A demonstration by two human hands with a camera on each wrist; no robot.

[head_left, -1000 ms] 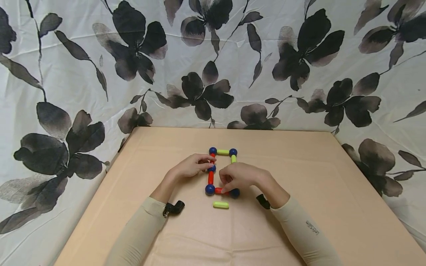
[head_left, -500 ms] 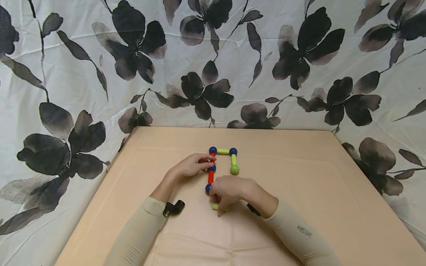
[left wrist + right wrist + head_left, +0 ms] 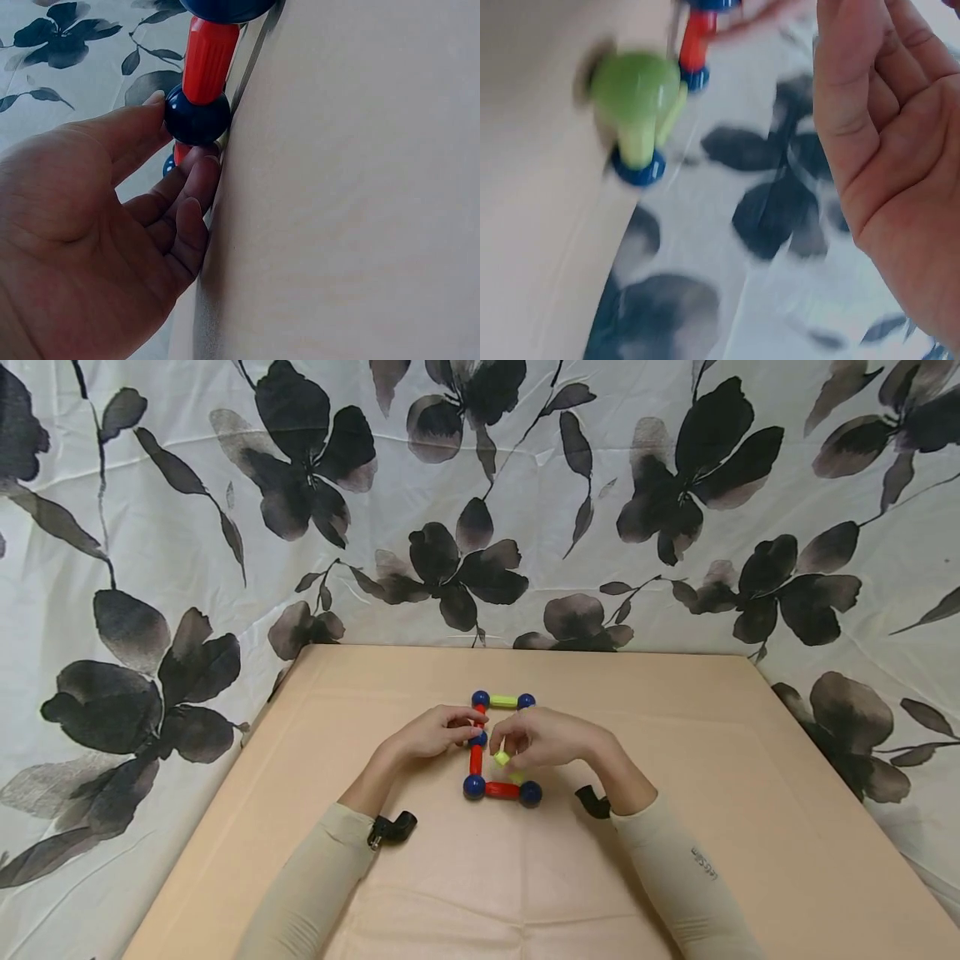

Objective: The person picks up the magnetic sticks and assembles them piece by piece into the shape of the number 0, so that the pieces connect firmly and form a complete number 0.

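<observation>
Blue and green balls joined by red and yellow-green rods form a frame lying on the table. My left hand (image 3: 429, 735) pinches the blue ball (image 3: 196, 116) midway along its left side, where a red rod (image 3: 208, 60) joins it. Over the right side is my right hand (image 3: 553, 739), holding a loose yellow-green rod (image 3: 502, 759) at its fingertips. Beneath that hand the head view loses the green ball (image 3: 636, 86), which the right wrist view shows blurred. At the near side, a red rod (image 3: 502, 791) links two blue balls, the right one (image 3: 530, 793) at the corner.
The tan-covered table (image 3: 390, 893) extends around the frame on every side. Behind it hangs a white cloth (image 3: 555, 510) with dark flowers. A short yellow-green rod (image 3: 503, 702) spans the frame's far side.
My right hand left the near red rod, reached down to the loose yellow-green rod, picked it up and carried it away from me, over the frame's right side. My left hand stayed put.
</observation>
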